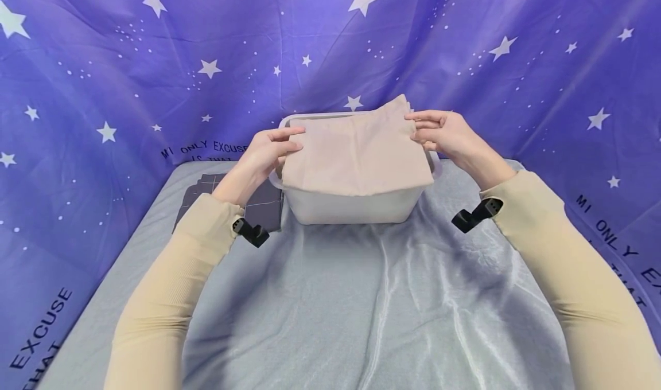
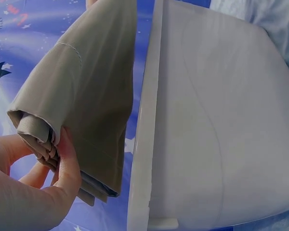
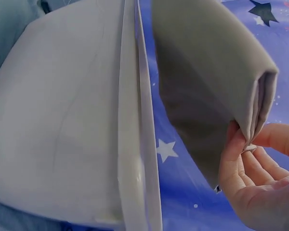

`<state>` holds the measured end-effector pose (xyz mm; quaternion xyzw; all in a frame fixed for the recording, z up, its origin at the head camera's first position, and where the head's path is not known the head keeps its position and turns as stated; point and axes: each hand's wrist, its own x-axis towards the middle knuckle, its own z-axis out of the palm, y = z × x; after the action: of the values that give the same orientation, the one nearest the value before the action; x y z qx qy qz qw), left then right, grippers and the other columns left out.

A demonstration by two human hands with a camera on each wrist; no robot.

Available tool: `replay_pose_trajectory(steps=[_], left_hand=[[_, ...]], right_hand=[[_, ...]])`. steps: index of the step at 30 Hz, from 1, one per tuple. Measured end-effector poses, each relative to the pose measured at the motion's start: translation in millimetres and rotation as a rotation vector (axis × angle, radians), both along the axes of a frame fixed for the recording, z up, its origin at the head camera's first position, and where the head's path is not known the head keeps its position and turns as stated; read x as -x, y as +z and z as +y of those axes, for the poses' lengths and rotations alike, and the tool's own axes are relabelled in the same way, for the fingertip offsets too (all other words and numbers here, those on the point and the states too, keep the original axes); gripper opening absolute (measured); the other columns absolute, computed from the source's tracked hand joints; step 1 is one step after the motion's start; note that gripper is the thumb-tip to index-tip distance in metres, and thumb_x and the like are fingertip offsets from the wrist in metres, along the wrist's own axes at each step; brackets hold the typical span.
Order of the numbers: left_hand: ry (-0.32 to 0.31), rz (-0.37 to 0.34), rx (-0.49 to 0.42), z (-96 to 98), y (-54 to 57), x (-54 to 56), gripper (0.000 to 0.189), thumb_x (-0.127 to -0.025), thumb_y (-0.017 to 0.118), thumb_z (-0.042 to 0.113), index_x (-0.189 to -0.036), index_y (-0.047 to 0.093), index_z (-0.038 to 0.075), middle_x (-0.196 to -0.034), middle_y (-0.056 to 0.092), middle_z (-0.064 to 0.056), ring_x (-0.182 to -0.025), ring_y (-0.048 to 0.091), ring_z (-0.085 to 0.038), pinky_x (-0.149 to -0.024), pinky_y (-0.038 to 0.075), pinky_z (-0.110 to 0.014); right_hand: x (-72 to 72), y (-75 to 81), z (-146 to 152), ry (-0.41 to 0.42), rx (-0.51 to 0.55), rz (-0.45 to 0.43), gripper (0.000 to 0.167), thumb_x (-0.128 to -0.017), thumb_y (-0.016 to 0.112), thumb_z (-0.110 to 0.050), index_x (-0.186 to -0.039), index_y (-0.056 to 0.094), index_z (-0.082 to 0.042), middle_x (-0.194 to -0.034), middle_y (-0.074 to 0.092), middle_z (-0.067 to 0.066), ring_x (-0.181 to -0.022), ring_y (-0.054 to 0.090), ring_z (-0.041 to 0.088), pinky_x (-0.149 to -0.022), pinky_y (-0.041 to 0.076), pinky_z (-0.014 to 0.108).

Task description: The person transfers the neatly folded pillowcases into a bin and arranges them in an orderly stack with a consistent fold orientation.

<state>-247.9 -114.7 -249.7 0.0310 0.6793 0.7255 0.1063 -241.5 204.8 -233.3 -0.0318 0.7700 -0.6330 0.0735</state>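
Note:
A folded beige garment (image 1: 356, 155) spans the space between my two hands, above the white plastic bin (image 1: 356, 209). My left hand (image 1: 260, 152) pinches its left edge; in the left wrist view the thumb and fingers grip the stacked folds, and a curved line of stitching crosses the fabric (image 2: 94, 91). On the other side my right hand (image 1: 449, 135) pinches the right edge, where several layers show in the right wrist view. One back corner of the garment sticks up near the right fingers. Most of the bin's opening is hidden beneath the cloth.
Dark grey checked cloth (image 1: 263, 209) lies folded left of the bin, partly behind my left forearm. A pale blue-grey sheet (image 1: 330, 298) with wrinkles covers the surface. Purple star-printed curtains (image 1: 310, 34) hang close behind and at both sides.

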Motion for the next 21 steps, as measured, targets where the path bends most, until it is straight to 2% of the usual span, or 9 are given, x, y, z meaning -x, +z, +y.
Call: replay_pose_trajectory(steps=[2, 8, 12, 18, 19, 21], left_hand=[[0.012, 0.001, 0.004, 1.1, 1.2, 2.3, 0.044, -0.080, 0.054, -0.008, -0.124, 0.049, -0.002, -0.129, 0.041, -0.012, -0.085, 0.054, -0.013, -0.073, 0.047, -0.025], [0.030, 0.004, 0.029, 3.1, 3.6, 8.4, 0.045, -0.080, 0.054, -0.008, -0.124, 0.049, -0.001, -0.139, 0.032, -0.007, -0.094, 0.050, -0.015, -0.083, 0.043, -0.030], [0.043, -0.010, 0.050, 4.1, 4.2, 13.4, 0.045, -0.081, 0.054, -0.007, -0.124, 0.050, 0.002, -0.139, 0.032, -0.004, -0.096, 0.049, -0.015, -0.085, 0.042, -0.031], [0.071, -0.040, 0.069, 5.0, 2.1, 20.0, 0.044, -0.082, 0.054, -0.006, -0.124, 0.051, 0.006, -0.131, 0.041, -0.001, -0.083, 0.051, -0.010, -0.069, 0.045, -0.021], [0.078, -0.041, 0.075, 5.1, 1.7, 20.9, 0.044, -0.082, 0.054, -0.005, -0.124, 0.052, 0.007, -0.126, 0.044, -0.002, -0.075, 0.050, -0.008, -0.062, 0.044, -0.019], [0.086, -0.042, 0.088, 5.7, 1.3, 21.5, 0.044, -0.082, 0.054, -0.005, -0.124, 0.052, 0.008, -0.124, 0.046, -0.002, -0.072, 0.049, -0.007, -0.059, 0.043, -0.018]], right_hand=[[3.3, 1.8, 1, 0.001, 0.003, -0.008, 0.043, -0.081, 0.060, -0.002, -0.122, 0.052, -0.011, -0.120, 0.049, 0.006, -0.091, 0.050, 0.003, -0.063, 0.046, 0.014], [9.9, 5.4, 1, 0.006, 0.039, -0.008, 0.044, -0.080, 0.059, 0.003, -0.123, 0.051, -0.006, -0.101, 0.053, 0.000, -0.078, 0.053, 0.001, -0.058, 0.045, 0.014], [12.7, 8.2, 0, 0.026, -0.016, -0.005, 0.046, -0.082, 0.059, 0.001, -0.126, 0.047, -0.005, -0.105, 0.054, 0.001, -0.078, 0.055, 0.000, -0.060, 0.046, 0.014], [19.7, 10.5, -1, 0.048, -0.103, -0.025, 0.050, -0.085, 0.054, 0.000, -0.132, 0.040, -0.004, -0.126, 0.045, 0.012, -0.076, 0.056, -0.003, -0.061, 0.046, 0.014], [20.6, 10.8, -1, 0.050, -0.109, -0.029, 0.050, -0.085, 0.054, 0.000, -0.132, 0.039, -0.004, -0.130, 0.042, 0.015, -0.075, 0.056, -0.003, -0.061, 0.046, 0.014], [22.5, 11.0, -1, 0.047, -0.124, -0.039, 0.051, -0.085, 0.052, 0.001, -0.133, 0.038, -0.004, -0.134, 0.037, 0.018, -0.075, 0.056, -0.003, -0.060, 0.046, 0.013]])
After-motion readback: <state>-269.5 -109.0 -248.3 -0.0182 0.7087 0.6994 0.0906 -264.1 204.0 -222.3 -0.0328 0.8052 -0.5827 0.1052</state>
